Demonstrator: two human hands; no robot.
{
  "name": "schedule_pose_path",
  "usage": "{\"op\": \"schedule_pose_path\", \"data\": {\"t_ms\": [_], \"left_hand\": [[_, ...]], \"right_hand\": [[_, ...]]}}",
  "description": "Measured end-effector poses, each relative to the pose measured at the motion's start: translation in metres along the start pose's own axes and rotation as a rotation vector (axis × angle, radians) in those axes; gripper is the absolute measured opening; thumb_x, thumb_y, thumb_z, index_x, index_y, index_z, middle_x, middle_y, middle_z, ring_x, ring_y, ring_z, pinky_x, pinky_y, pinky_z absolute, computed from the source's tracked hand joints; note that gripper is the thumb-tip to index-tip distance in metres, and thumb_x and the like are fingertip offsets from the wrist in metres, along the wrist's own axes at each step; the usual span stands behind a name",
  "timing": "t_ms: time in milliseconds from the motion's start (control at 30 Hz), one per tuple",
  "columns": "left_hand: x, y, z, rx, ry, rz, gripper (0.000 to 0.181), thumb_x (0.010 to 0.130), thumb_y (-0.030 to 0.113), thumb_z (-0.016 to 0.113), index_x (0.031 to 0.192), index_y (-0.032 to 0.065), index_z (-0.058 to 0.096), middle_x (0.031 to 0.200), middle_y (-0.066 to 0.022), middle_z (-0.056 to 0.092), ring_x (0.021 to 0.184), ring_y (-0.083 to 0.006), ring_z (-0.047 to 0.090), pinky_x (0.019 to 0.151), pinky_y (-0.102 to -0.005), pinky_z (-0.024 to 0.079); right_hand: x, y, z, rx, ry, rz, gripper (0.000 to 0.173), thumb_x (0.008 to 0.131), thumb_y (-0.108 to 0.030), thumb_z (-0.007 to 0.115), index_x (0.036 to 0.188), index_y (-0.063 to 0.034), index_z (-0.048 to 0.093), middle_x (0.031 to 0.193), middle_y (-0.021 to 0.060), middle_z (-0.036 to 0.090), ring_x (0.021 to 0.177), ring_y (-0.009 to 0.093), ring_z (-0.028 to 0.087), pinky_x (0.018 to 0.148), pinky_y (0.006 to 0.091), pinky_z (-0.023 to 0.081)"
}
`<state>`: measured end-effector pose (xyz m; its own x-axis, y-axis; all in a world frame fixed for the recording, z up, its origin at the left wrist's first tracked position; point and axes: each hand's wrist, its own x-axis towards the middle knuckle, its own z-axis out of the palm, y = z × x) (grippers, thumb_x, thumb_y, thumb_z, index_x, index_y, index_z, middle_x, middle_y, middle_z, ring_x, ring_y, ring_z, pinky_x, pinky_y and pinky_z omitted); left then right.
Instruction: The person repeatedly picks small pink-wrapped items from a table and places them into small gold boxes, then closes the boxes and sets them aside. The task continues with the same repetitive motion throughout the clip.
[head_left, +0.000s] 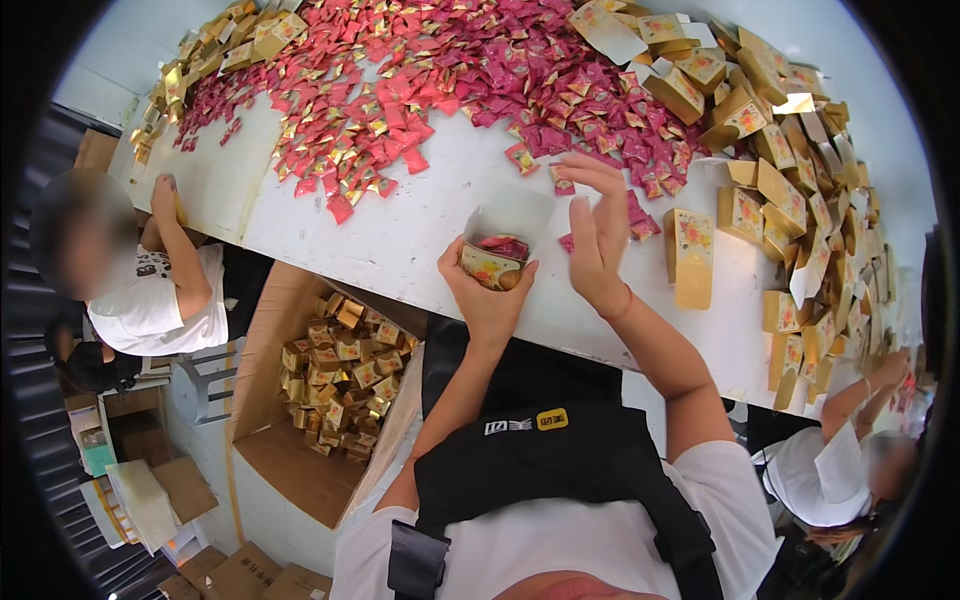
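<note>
My left hand (487, 300) is wrapped around a small gold printed carton (491, 268) at the table's front edge. Its white flap stands raised, and dark pink sachets (504, 246) show inside. Just right of it, my right hand (600, 232) is lifted with its fingers apart and nothing seen in them. Beyond that hand, a few pink sachets lie loose beside a large heap of magenta sachets (555, 82). Red sachets (360, 127) spread over the white table (405, 225) to the left. A gold carton with its flap out (690, 259) lies right of my right hand.
Many gold cartons (795, 187) are piled along the right side, others (247, 37) at the far left. Below the table's edge, a big cardboard box (262, 435) holds closed gold cartons (349, 367). One person (165, 300) works at left, another (817, 465) at right.
</note>
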<state>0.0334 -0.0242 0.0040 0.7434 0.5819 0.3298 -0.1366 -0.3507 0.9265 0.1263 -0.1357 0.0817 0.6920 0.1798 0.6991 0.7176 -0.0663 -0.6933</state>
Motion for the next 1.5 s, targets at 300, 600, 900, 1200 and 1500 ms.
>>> {"op": "schedule_pose_path", "data": {"t_ms": [300, 600, 900, 1200, 1500], "left_hand": [[-0.009, 0.006, -0.025, -0.514, -0.263, -0.219, 0.063, 0.092, 0.026, 0.063, 0.137, -0.0011, 0.027, 0.139, -0.019, 0.034, 0.131, -0.0267, 0.036, 0.11, -0.0413, 0.028], [0.014, 0.023, -0.019, -0.692, -0.362, -0.393, 0.027, 0.096, 0.012, 0.053, 0.122, 0.0053, 0.048, 0.115, -0.0054, 0.055, 0.107, -0.0133, 0.051, 0.096, -0.0306, 0.039], [0.018, 0.008, -0.025, -0.75, -0.432, -0.242, 0.029, 0.1, 0.016, 0.036, 0.122, 0.0025, 0.049, 0.122, -0.0119, 0.057, 0.112, -0.0185, 0.054, 0.1, -0.032, 0.041], [0.014, -0.01, -0.026, -0.601, -0.447, 0.104, 0.04, 0.101, 0.031, 0.044, 0.128, 0.0023, 0.05, 0.128, -0.0172, 0.051, 0.118, -0.0242, 0.051, 0.102, -0.0379, 0.04], [0.003, -0.023, -0.02, -0.191, -0.336, 0.433, 0.07, 0.08, 0.04, 0.078, 0.132, 0.0084, 0.043, 0.118, -0.0176, 0.055, 0.109, -0.0297, 0.058, 0.096, -0.0423, 0.048]], "right_hand": [[-0.045, -0.002, 0.002, 0.505, -0.372, 0.487, 0.035, 0.098, -0.008, 0.052, 0.132, -0.0029, 0.053, 0.126, 0.0081, 0.055, 0.112, 0.015, 0.054, 0.093, 0.0291, 0.045], [-0.064, 0.001, 0.009, 0.655, -0.208, 0.557, 0.027, 0.095, -0.014, 0.049, 0.106, 0.0003, 0.069, 0.122, 0.0124, 0.059, 0.118, 0.022, 0.054, 0.1, 0.0342, 0.044], [-0.063, -0.003, -0.005, 0.308, -0.321, 0.239, 0.028, 0.085, -0.006, 0.066, 0.113, -0.0054, 0.066, 0.127, 0.0123, 0.059, 0.111, 0.024, 0.058, 0.093, 0.0342, 0.048], [-0.062, -0.007, -0.013, 0.156, -0.339, 0.152, 0.029, 0.089, 0.0, 0.062, 0.117, -0.0071, 0.064, 0.124, 0.0134, 0.059, 0.108, 0.027, 0.06, 0.087, 0.0338, 0.052], [-0.071, -0.004, -0.014, 0.116, -0.315, 0.089, 0.029, 0.09, -0.001, 0.061, 0.118, -0.0071, 0.062, 0.121, 0.0151, 0.058, 0.104, 0.028, 0.061, 0.086, 0.0359, 0.053]]}}
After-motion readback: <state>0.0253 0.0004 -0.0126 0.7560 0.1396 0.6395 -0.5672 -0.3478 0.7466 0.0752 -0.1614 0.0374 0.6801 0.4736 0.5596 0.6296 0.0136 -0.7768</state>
